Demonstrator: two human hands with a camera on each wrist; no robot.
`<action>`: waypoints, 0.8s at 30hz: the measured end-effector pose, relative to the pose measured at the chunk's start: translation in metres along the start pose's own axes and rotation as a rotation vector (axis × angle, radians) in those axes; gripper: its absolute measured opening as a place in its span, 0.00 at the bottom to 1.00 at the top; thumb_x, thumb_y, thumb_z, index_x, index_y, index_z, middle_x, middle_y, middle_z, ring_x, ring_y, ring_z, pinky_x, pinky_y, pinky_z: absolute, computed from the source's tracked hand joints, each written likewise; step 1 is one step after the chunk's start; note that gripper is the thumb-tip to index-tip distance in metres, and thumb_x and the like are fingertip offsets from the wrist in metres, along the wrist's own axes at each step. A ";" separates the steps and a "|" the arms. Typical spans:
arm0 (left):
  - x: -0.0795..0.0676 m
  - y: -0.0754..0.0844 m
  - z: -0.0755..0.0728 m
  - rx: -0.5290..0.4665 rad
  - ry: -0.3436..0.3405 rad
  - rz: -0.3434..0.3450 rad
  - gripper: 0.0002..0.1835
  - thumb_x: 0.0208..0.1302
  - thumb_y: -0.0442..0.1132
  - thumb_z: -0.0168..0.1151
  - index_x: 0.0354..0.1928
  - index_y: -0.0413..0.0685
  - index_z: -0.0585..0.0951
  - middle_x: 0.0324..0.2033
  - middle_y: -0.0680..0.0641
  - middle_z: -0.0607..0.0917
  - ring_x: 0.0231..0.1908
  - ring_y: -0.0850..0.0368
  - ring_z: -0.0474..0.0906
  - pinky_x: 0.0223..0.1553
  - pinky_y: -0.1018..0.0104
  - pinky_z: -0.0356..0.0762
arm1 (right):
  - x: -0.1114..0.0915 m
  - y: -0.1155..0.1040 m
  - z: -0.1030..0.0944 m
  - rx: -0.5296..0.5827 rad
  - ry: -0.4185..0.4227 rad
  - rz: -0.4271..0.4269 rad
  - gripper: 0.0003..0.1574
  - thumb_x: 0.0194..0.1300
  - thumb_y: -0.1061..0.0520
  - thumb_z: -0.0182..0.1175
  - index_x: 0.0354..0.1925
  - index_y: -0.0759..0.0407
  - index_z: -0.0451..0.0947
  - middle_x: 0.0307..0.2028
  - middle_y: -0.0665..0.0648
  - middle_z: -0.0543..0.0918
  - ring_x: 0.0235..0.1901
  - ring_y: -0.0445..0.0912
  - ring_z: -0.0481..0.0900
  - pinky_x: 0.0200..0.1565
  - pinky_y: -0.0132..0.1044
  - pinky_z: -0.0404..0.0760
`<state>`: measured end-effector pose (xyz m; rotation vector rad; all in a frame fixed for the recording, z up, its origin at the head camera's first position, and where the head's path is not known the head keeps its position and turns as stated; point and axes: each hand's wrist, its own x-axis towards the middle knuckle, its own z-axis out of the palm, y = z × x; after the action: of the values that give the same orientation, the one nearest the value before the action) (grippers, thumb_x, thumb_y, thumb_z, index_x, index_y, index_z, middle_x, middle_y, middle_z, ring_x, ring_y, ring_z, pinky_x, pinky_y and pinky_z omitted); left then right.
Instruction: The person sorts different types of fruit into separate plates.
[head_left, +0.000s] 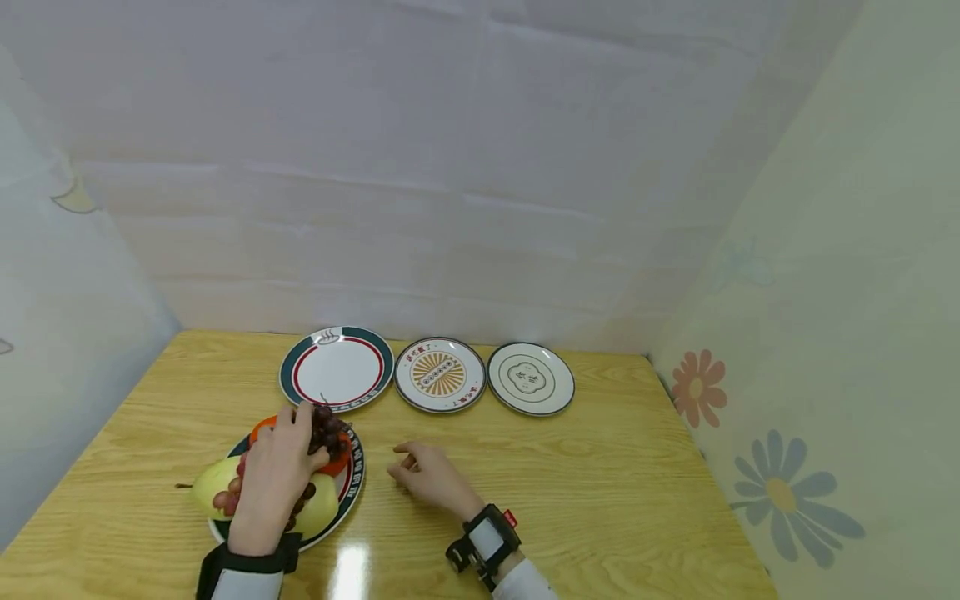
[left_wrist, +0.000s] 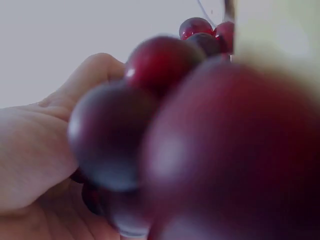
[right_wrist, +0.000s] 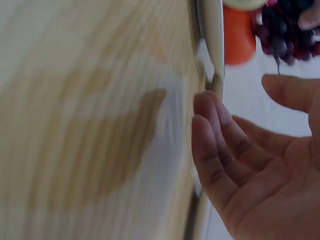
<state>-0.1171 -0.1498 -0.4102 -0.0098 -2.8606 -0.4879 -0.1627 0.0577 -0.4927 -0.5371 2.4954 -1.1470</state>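
My left hand grips a bunch of dark grapes over the far side of a fruit plate. In the left wrist view, large dark red grapes fill the space against the palm and hide most of the fingers. On the plate sit a yellow-green pear, another pale green fruit, orange-red fruit and some reddish grapes, partly covered by the hand and wrist. To the right of the plate, my right hand holds nothing, its fingers loosely bent.
Along the back of the wooden table three plates stand in a row: a larger green-rimmed plate, a plate with an orange sunburst and a small dark-rimmed plate. Cloth-like walls enclose the back and sides.
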 end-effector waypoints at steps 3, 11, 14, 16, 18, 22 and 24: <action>0.002 0.000 -0.008 -0.006 -0.011 0.006 0.28 0.47 0.36 0.71 0.47 0.31 0.68 0.38 0.29 0.73 0.23 0.37 0.69 0.20 0.50 0.73 | 0.007 -0.009 0.015 0.091 -0.041 0.023 0.28 0.65 0.52 0.54 0.58 0.66 0.69 0.26 0.52 0.83 0.18 0.36 0.75 0.19 0.28 0.72; 0.011 0.001 -0.025 0.017 0.044 0.088 0.27 0.47 0.36 0.72 0.43 0.30 0.67 0.34 0.30 0.72 0.22 0.41 0.66 0.23 0.55 0.70 | 0.015 -0.023 0.044 0.165 -0.036 0.042 0.25 0.63 0.55 0.57 0.55 0.66 0.70 0.21 0.54 0.83 0.14 0.36 0.74 0.15 0.26 0.69; 0.017 0.001 -0.029 0.037 0.057 0.122 0.27 0.47 0.36 0.72 0.41 0.29 0.67 0.31 0.32 0.71 0.22 0.43 0.64 0.25 0.58 0.62 | 0.016 -0.023 0.048 0.165 -0.027 0.039 0.24 0.63 0.57 0.58 0.55 0.66 0.70 0.21 0.56 0.84 0.14 0.36 0.74 0.15 0.25 0.68; 0.022 0.002 -0.032 0.052 0.060 0.133 0.26 0.48 0.36 0.72 0.41 0.28 0.67 0.30 0.32 0.70 0.22 0.43 0.64 0.25 0.58 0.61 | 0.017 -0.023 0.050 0.162 -0.026 0.035 0.24 0.63 0.57 0.58 0.55 0.66 0.70 0.21 0.57 0.85 0.14 0.36 0.74 0.15 0.25 0.68; 0.030 0.002 -0.034 0.070 0.066 0.152 0.26 0.48 0.37 0.71 0.39 0.28 0.66 0.29 0.33 0.70 0.22 0.44 0.65 0.26 0.58 0.60 | 0.017 -0.023 0.051 0.155 -0.026 0.028 0.24 0.63 0.57 0.58 0.55 0.66 0.70 0.21 0.57 0.85 0.14 0.36 0.74 0.15 0.25 0.68; 0.052 0.004 -0.035 0.132 0.115 0.217 0.25 0.49 0.38 0.71 0.36 0.27 0.67 0.26 0.33 0.72 0.23 0.42 0.69 0.25 0.55 0.65 | 0.017 -0.023 0.051 0.160 -0.011 0.020 0.24 0.63 0.57 0.58 0.55 0.66 0.70 0.21 0.57 0.85 0.14 0.35 0.73 0.15 0.24 0.69; 0.064 0.005 -0.036 0.155 0.134 0.244 0.25 0.49 0.38 0.71 0.36 0.25 0.68 0.26 0.32 0.74 0.26 0.40 0.72 0.25 0.52 0.69 | 0.017 -0.024 0.050 0.167 -0.005 0.023 0.24 0.63 0.58 0.58 0.55 0.67 0.70 0.21 0.58 0.85 0.14 0.34 0.73 0.15 0.25 0.69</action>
<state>-0.1703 -0.1591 -0.3604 -0.2842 -2.7085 -0.2095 -0.1502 0.0031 -0.5080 -0.4633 2.3677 -1.3281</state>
